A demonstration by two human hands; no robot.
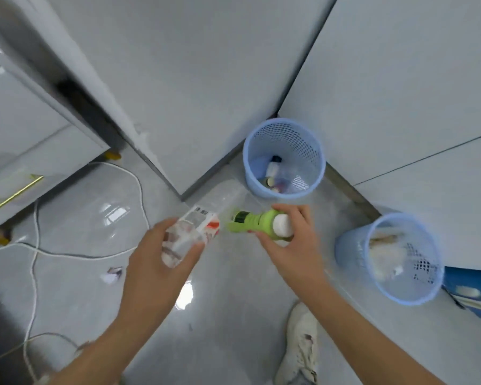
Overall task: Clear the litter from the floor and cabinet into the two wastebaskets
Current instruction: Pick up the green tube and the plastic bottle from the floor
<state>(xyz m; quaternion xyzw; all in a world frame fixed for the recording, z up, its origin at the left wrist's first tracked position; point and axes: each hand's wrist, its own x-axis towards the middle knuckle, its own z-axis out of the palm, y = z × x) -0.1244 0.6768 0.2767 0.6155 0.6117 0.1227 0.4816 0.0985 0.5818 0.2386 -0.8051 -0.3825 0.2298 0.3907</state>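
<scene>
My left hand (161,262) grips a clear plastic bottle (206,215) with a red and white label, its far end pointing toward the corner. My right hand (292,240) holds a green bottle (257,225) with a white cap, lying sideways. Both hands hover above the floor, just short of a blue mesh wastebasket (311,145) in the corner, which holds a few bottles. A second blue wastebasket (347,251) stands at the right, tilted in view, with pale paper litter inside. A crumpled scrap of paper (112,274) lies on the floor at the left.
White cables (34,262) loop over the glossy grey floor at the left. A white cabinet with a brass handle (17,193) stands at the far left. White walls meet behind the baskets. My white shoe (301,345) is below; a blue object (472,290) sits at the right edge.
</scene>
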